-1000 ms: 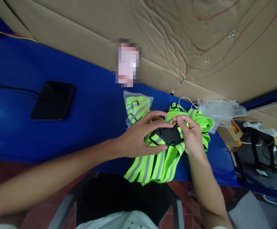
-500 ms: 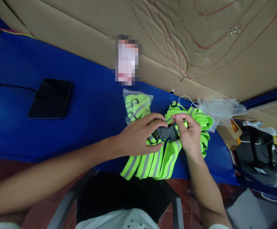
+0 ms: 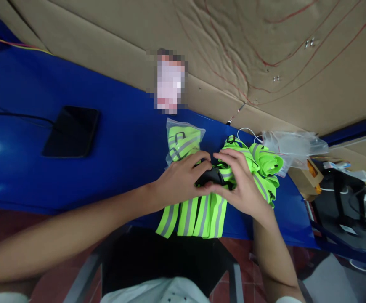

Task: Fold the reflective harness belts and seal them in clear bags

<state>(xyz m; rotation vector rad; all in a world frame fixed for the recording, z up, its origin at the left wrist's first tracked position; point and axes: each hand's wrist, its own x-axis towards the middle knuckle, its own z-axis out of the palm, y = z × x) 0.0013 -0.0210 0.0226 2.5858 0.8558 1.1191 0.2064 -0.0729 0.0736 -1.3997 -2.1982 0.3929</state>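
Observation:
A black plastic buckle (image 3: 210, 176) on neon-green reflective straps lies between my two hands over the blue table. My left hand (image 3: 184, 176) is closed on its left end, with fingers on the far side and thumb on the near side. My right hand (image 3: 238, 179) is curved around the buckle's right side, fingers and thumb apart, its thumb against the near edge. Green straps with a grey stripe (image 3: 187, 216) hang toward the table's front edge below my hands. More bundled straps (image 3: 266, 162) lie just right of my right hand.
A clear zip bag (image 3: 184, 141) of green straps lies beyond my left hand. On the left of the blue table (image 3: 123, 126) rests a black flat device (image 3: 71, 131) with a cable. Clear plastic bags (image 3: 293, 145) and a small cardboard box (image 3: 306, 181) are at right.
My right hand has let go of the strap beside the buckle and shifted left, its fingers spreading around the buckle. My left hand stays on the buckle.

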